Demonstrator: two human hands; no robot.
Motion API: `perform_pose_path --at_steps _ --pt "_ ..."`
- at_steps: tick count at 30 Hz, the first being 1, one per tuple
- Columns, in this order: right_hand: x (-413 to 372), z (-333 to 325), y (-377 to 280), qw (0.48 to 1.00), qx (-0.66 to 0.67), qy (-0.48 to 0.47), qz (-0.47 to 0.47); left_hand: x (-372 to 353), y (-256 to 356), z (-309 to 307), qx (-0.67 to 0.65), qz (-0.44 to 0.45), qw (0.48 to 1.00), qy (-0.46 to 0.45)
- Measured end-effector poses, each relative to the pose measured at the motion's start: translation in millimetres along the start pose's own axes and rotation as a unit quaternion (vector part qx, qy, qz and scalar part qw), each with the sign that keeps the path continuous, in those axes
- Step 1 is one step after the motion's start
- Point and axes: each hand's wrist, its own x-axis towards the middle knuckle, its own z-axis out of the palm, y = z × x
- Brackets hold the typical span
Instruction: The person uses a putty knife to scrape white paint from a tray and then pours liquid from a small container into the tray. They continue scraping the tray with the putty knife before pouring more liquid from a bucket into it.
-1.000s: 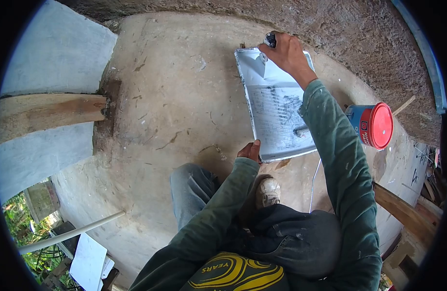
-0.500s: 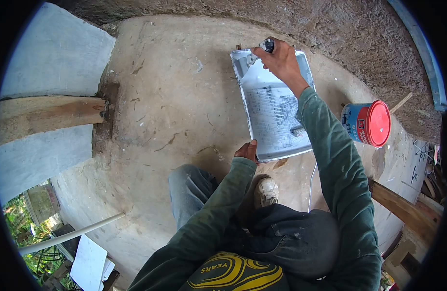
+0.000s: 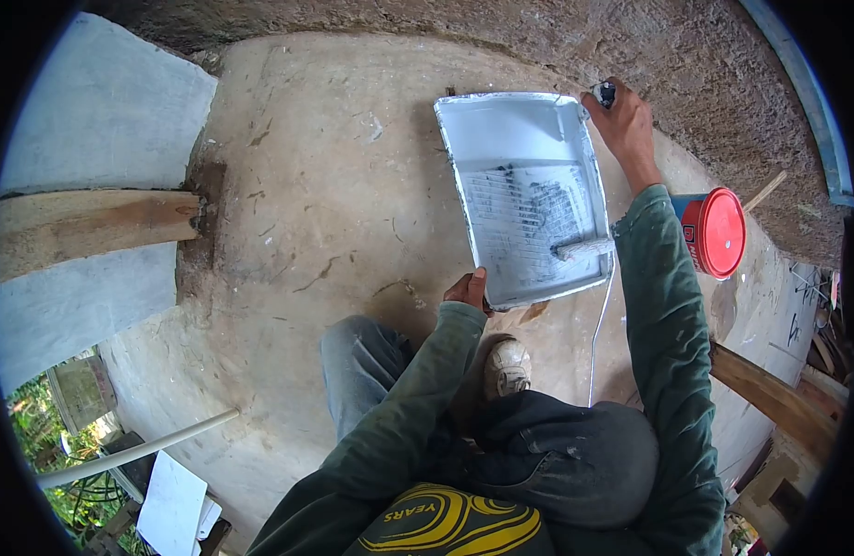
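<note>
My left hand (image 3: 468, 288) is closed on the near left corner of a paint tray (image 3: 585, 281), thumb over the rim. Pale paint lies in the tray's far end, and dark streaks show on its ribbed slope. My right hand (image 3: 628, 130) grips what looks like a paintbrush (image 3: 604, 93) with a dark, paint-smeared handle, at the far right corner of the tray. Its bristle end is mostly hidden. Across the tray's near right edge rests a paint roller (image 3: 583, 248), and its thin wire frame (image 3: 601, 324) runs down towards my knee.
A paint bucket with a red lid (image 3: 724, 233) stands right of my right forearm, a stick (image 3: 766, 192) beside it. The rough wall (image 3: 696, 56) rises beyond the tray. Wooden beams (image 3: 103, 222) reach in from both sides, and a pale pipe (image 3: 140, 448) lies lower left.
My right hand has moved right with the paintbrush, from the far left part of the tray to its far right corner. The roller now shows fully; my left hand stays on the tray.
</note>
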Motion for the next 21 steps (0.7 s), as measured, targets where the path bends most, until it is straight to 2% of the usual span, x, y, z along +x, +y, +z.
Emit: perform_pose_path --at_steps 8,11,12,21 --pt "-3.9 24.0 7.5 0.998 0.016 -0.050 0.028 -9.1 13.7 2.2 0.019 -0.012 1.000 0.005" --pt "-3.8 25.3 1.1 0.997 0.039 -0.056 0.021 -0.9 -2.3 1.9 0.016 0.004 1.000 0.005" --pt "-3.5 24.9 -3.5 0.997 0.056 -0.051 0.010 -0.9 -0.4 3.4 0.013 0.024 1.000 0.011" --pt "-4.2 31.3 -51.9 0.990 0.110 -0.084 -0.004 -2.2 1.8 4.4 0.043 0.014 0.999 0.020"
